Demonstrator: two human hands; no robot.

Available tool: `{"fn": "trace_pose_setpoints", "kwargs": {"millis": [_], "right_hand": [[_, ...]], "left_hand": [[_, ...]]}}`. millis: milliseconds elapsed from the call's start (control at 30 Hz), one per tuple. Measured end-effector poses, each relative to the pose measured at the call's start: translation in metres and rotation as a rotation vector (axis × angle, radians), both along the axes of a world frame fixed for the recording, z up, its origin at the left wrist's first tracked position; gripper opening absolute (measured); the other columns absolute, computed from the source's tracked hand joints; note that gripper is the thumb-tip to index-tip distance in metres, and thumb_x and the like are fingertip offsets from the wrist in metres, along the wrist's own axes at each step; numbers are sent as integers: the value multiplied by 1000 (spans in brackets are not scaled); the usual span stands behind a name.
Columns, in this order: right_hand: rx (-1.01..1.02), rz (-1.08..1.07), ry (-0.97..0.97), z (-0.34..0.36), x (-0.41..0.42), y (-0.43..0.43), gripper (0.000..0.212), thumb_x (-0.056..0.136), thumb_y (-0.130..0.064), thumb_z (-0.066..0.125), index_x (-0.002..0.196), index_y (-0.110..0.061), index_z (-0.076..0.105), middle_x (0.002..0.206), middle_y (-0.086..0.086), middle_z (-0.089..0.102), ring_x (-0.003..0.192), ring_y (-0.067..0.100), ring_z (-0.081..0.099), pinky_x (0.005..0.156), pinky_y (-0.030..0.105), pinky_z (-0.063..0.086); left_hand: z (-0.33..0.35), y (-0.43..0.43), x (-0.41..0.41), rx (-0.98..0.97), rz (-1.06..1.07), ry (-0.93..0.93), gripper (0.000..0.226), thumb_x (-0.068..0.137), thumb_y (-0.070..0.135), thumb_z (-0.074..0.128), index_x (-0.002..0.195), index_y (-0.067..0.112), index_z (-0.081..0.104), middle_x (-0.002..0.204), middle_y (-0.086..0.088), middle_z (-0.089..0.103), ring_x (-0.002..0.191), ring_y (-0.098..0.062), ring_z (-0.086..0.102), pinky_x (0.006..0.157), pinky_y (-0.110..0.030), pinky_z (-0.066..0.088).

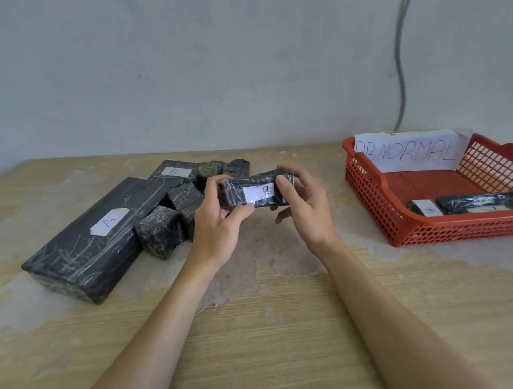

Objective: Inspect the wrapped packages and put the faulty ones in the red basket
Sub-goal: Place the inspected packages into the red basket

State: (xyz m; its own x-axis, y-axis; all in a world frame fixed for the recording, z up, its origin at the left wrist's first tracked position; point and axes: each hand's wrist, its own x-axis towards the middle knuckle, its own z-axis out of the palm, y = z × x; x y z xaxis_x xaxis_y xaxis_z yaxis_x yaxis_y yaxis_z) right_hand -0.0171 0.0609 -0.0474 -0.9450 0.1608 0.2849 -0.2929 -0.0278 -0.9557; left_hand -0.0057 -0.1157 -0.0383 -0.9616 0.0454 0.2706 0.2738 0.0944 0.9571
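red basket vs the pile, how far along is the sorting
Done: two wrapped packages lie in the red basket. In hand: the left hand and right hand hold a package labelled B. Left: a pile of several packages waits on the table.

Black pkgs (82,248) w/ white labels; red mesh basket (368,188); tan woodgrain table (271,327)

Worn wooden table (286,326), grey wall (183,64), hanging cable (400,67).
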Motion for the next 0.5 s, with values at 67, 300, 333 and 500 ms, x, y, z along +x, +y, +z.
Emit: {"fn": "trace_pose_setpoints", "kwargs": {"millis": [67, 300, 333, 500], "right_hand": [[10, -17, 5, -2, -2, -3, 32, 108, -24, 63, 139, -19, 63, 98, 4, 73, 72, 16, 68, 56, 34, 56], [91, -34, 28, -8, -6, -3, 29, 99, -26, 77, 125, -25, 64, 97, -1, 70, 74, 9, 65, 59, 21, 49], [108, -46, 39, -9, -7, -4, 27, 97, -28, 79, 120, -25, 64, 93, -3, 70, 73, 9, 63, 62, 23, 49], [165, -101, 129, -6, -6, -8, 12, 98, -31, 77, 103, -25, 67, 77, -12, 64, 65, 12, 56, 65, 33, 46]], "left_hand": [[-4, -1, -3, -53, -10, 25, 45, 89, 29, 71, 129, 29, 52, 110, 5, 77, 101, -23, 74, 98, -55, 56], [-11, -3, -9, 103, -107, -64, 33, 102, 28, 64, 133, 25, 55, 117, 9, 77, 101, -19, 77, 93, -51, 61], [-11, -1, -10, 127, -104, -72, 29, 105, 31, 62, 132, 25, 55, 116, 8, 78, 100, -22, 77, 90, -52, 62], [-13, 4, -11, 167, -77, -55, 39, 97, 52, 60, 126, 25, 57, 114, -6, 76, 92, -32, 76, 79, -45, 61]]}}
